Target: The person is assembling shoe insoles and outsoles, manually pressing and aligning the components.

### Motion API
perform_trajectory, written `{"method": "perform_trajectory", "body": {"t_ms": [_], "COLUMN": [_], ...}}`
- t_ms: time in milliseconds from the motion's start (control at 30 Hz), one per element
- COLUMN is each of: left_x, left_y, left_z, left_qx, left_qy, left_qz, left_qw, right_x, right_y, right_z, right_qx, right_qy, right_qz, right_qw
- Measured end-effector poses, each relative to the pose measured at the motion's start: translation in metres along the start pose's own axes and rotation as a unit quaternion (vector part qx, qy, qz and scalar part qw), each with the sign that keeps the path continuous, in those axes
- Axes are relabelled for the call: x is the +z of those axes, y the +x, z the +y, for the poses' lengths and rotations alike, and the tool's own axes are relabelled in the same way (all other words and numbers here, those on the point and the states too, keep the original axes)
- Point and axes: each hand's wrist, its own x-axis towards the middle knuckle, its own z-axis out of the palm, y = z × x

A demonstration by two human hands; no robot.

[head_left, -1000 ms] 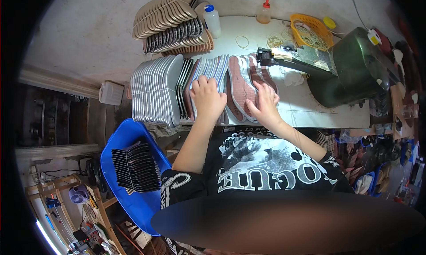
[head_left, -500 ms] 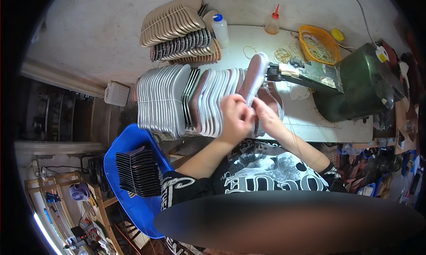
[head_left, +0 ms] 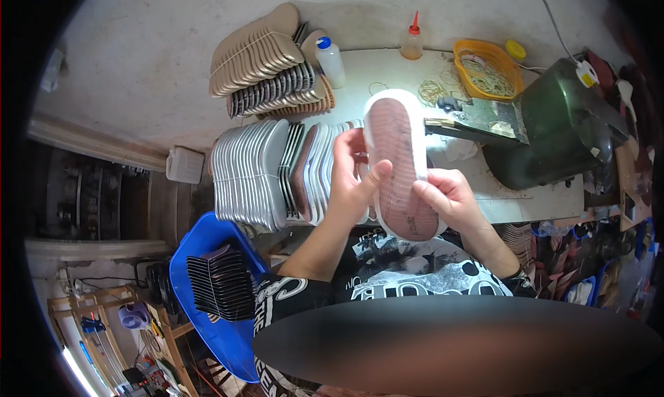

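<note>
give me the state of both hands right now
Left hand: closed on the left edge of the white-rimmed brown sole.
Right hand: closed on the sole's right edge.

Cool white light pools on the middle of the white flat-topped table, washing out the pale rim of the elongated sole with a brownish-pink textured face, and dims toward the table's right end, where soft highlights glint on the rounded dark green metal machine. Bright glare streaks the stack of curved silver-grey insoles at the table's left edge, beyond which deep shadow swallows detail. Fisheye curvature bends straight lines, black vignetting closes the corners, and a smooth dark oval blur hides the lower edge.
</note>
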Motion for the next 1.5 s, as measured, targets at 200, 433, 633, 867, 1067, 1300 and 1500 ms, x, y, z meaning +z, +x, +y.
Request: {"method": "perform_trajectory", "body": {"t_ms": [200,433,633,867,1067,1300,1500], "left_x": [0.021,0.042,0.042,0.043,0.048,0.047,0.035], "left_y": [0.009,0.012,0.003,0.011,0.019,0.08,0.128], "left_z": [0.006,-0.002,0.001,-0.009,-0.016,-0.021,-0.083], "left_qx": [-0.202,-0.144,-0.134,-0.062,-0.068,-0.068,-0.029], "left_qy": [-0.21,-0.176,-0.133,0.017,-0.015,-0.04,0.157], "left_qz": [-0.052,-0.061,-0.1,-0.068,-0.06,-0.004,0.02], "left_qw": [0.955,0.972,0.977,0.996,0.996,0.997,0.987], "right_x": [-0.014,-0.019,-0.037,-0.04,-0.035,-0.032,-0.03], "right_y": [-0.003,0.014,0.014,0.011,0.009,-0.009,-0.001], "right_z": [0.033,0.05,0.022,-0.002,0.021,0.041,0.058], "right_qx": [0.073,0.056,0.171,0.104,0.062,0.058,0.048], "right_qy": [0.367,0.349,0.239,-0.091,-0.051,0.152,0.262], "right_qz": [-0.055,-0.085,-0.209,-0.072,-0.035,0.005,0.117], "right_qw": [0.926,0.931,0.933,0.988,0.996,0.987,0.957]}}
